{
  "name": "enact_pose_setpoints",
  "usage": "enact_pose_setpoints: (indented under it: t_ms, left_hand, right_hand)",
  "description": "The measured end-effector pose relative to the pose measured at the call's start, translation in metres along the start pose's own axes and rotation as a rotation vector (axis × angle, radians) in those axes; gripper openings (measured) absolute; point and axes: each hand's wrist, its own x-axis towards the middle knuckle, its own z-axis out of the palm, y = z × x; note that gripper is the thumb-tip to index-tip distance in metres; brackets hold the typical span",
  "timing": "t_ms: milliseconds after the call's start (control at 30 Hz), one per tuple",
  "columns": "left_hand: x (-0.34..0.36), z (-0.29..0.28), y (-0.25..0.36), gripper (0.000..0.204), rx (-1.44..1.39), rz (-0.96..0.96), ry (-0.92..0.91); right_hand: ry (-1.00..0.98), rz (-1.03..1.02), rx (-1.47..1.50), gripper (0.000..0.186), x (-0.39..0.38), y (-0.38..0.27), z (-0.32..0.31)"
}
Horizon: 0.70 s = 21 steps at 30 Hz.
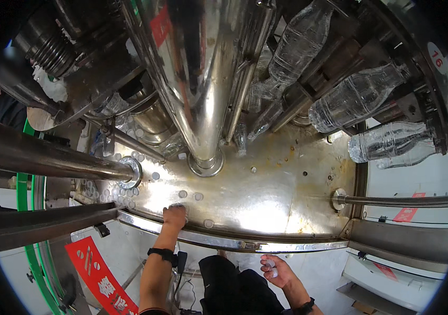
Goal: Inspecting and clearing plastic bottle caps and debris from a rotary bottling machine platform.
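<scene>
My left hand [175, 216] reaches over the front rim of a metal machine bed [245, 184], back up and fingers curled down at its surface. Whatever its fingertips hold is hidden. Just beyond it lie two pale round bottle caps [198, 196]; another loose cap [208, 223] is by the rim, to its right. My right hand [281, 273] is palm up in front of the bed, fingers curled around small whitish bottle caps [270, 263]. Many more caps [121, 194] lie in a cluster at the left end of the bed.
A thick steel column [208, 136] rises from the bed, and dark bars [61, 152] cross at left. Clear plastic bottles [358, 97] hang in the machine at upper right. A raised metal rim [281, 245] edges the front. A red sign [100, 275] is at lower left.
</scene>
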Motion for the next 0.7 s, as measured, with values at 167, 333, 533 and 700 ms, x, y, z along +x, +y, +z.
enact_pose_setpoints:
  t_ms: [167,333,533,700]
  left_hand:
    - [-0.002,-0.022,-0.003,0.015,-0.614,0.084,0.09]
    - [-0.062,-0.076,0.011,0.005,-1.859,0.066,-0.162]
    - [-0.132,-0.001,0.031,0.007,-2.171,0.172,-0.335]
    - [-0.169,0.14,0.059,0.023,-3.287,-1.728,0.66]
  right_hand:
    - [0.011,0.002,-0.008,0.016,-0.001,-0.002,0.007]
    - [0.01,0.005,-0.035,0.013,0.007,-0.005,0.011]
    - [0.029,-0.019,-0.099,0.012,0.004,-0.006,0.032]
    - [0.032,-0.02,-0.173,0.013,0.012,-0.002,0.034]
